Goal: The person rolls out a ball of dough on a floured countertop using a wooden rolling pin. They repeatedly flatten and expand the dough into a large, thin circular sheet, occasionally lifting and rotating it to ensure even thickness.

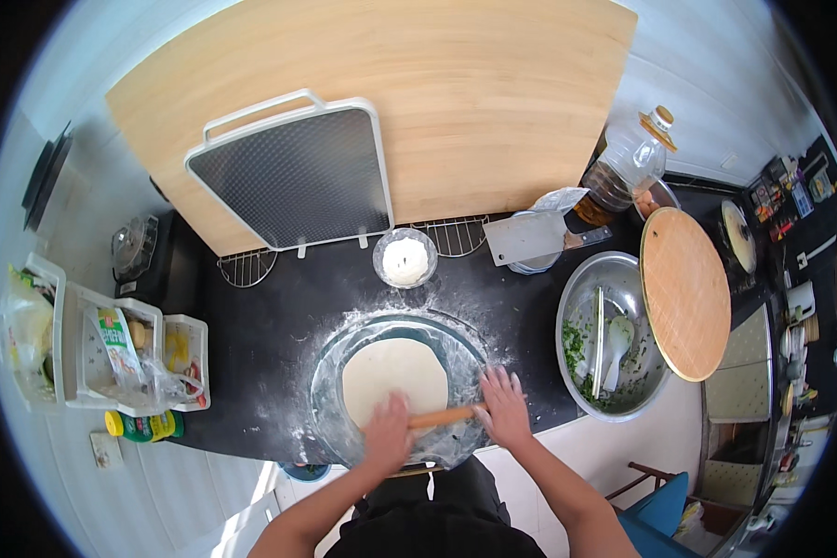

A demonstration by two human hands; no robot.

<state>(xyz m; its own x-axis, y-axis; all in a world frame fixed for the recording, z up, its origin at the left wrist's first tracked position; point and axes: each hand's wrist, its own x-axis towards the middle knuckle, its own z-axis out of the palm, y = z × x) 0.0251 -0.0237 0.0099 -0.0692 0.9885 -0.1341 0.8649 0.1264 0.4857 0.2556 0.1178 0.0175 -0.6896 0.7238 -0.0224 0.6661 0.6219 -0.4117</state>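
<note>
A round sheet of pale dough [395, 372] lies flat on a floured, round, greenish glass board [321, 395] at the counter's front edge. Across the dough's near right part rests a wooden rolling pin [445, 417], slightly tilted up to the right. My left hand [388, 434], blurred by motion, is on the pin's left end over the dough. At the board's right rim, my right hand [505, 406] bears on the other end, its fingers reaching forward over it. Behind the board stands a small bowl of flour [405, 260].
On the right, a steel bowl [567, 358] holds chopped greens, chopsticks and a white spoon; a round wooden board [686, 293] overlaps its rim. A cleaver [530, 239] lies across a container behind it. White baskets [121, 395] stand left. A cutting board [298, 172] leans at the back.
</note>
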